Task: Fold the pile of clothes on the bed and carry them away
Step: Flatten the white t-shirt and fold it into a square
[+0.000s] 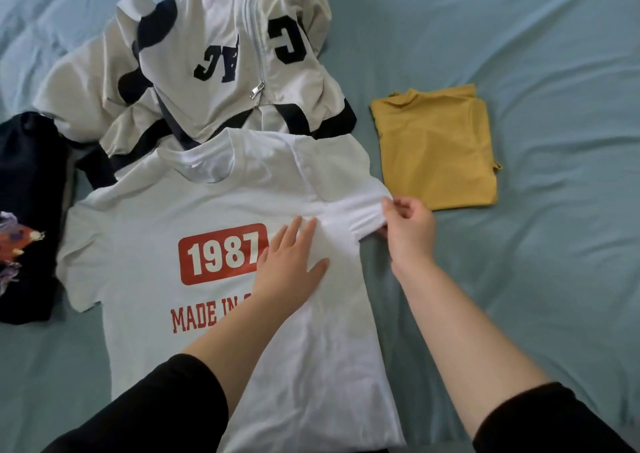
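I have the white cotton T-shirt with the red 1987 print [221,279] flat on the blue-sheeted bed [536,279], near centre. My left hand [291,265] presses it open-palmed as anchor; my right hand [408,231] fingers [388,207] pinch its right sleeve to fold inward. A folded mustard top [436,151] waits right.

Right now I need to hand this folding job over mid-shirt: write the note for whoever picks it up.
Left hand: open, flat on the white 1987 T-shirt, pinning it.
Right hand: pinching the shirt's right sleeve, apparently to fold it inward.
Done: yellow garment folded, lying on the bed sheet to the right.
Left: finish this shirt, then the white zip jacket behind it and the dark clothes at left; then carry all away.
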Tool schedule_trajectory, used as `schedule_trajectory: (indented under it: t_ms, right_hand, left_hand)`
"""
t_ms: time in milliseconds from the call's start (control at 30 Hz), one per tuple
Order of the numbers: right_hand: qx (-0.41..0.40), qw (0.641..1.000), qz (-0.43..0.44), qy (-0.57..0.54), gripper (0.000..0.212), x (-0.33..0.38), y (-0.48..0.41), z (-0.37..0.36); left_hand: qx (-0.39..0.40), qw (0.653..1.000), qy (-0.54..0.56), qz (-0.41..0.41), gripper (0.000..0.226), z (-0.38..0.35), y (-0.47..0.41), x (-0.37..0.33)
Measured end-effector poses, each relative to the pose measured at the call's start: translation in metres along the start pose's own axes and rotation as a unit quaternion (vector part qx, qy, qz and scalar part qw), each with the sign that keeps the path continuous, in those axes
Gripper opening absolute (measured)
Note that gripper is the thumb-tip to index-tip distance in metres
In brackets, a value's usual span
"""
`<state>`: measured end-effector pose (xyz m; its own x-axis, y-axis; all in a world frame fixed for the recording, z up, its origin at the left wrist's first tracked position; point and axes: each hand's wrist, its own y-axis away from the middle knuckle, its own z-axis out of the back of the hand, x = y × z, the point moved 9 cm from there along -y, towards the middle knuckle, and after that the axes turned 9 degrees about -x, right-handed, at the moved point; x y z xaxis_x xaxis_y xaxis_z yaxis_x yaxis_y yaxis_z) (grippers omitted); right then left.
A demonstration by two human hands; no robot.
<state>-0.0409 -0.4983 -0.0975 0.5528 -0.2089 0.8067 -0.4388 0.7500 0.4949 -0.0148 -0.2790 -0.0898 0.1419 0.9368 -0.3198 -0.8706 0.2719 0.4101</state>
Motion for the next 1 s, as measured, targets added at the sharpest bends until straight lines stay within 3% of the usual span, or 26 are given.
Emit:
schedule_trajectory:
  t_ms: [133,267,367,467,567,667,767,867,1000]
  right_hand:
    - [0.040,0.996,-0.011,0.075,0.007,-0.019,-0.004,0.004]
    - [0.070,0.993,-0.071,0.062,0.024,-0.027,-0.010,-0.003]
    - [0.086,0.991,-0.084,0.057,0.027,-0.029,-0.006,-0.004]
    - [0.097,0.991,-0.071,0.060,0.026,-0.031,-0.003,-0.004]
    - [0.101,0.992,-0.051,0.051,0.020,-0.029,0.000,-0.004]
    - [0.066,0.994,0.017,0.085,0.018,-0.015,0.005,0.002]
    - [0.014,0.985,0.149,0.090,0.020,0.011,0.016,0.014]
    - [0.027,0.957,0.262,0.118,0.014,0.025,0.025,0.011]
    - [0.088,0.944,0.249,0.200,0.028,0.004,0.010,-0.002]
  left_hand:
    - [-0.054,0.998,-0.034,-0.002,0.064,0.019,-0.001,-0.009]
    - [-0.159,0.979,-0.023,-0.123,0.051,0.069,-0.040,-0.062]
    - [-0.114,0.974,-0.061,-0.184,0.048,0.079,-0.095,-0.104]
    - [-0.014,0.985,-0.118,-0.128,0.049,0.063,-0.144,-0.115]
    - [-0.014,0.994,-0.105,-0.022,0.037,0.066,-0.172,-0.106]
    - [-0.007,0.997,-0.061,-0.038,0.027,0.074,-0.182,-0.119]
    - [-0.061,0.992,0.054,-0.097,0.008,0.096,-0.185,-0.146]
    - [-0.057,0.982,0.100,-0.149,0.019,0.096,-0.184,-0.165]
    - [-0.047,0.984,0.079,-0.151,0.022,0.068,-0.190,-0.152]
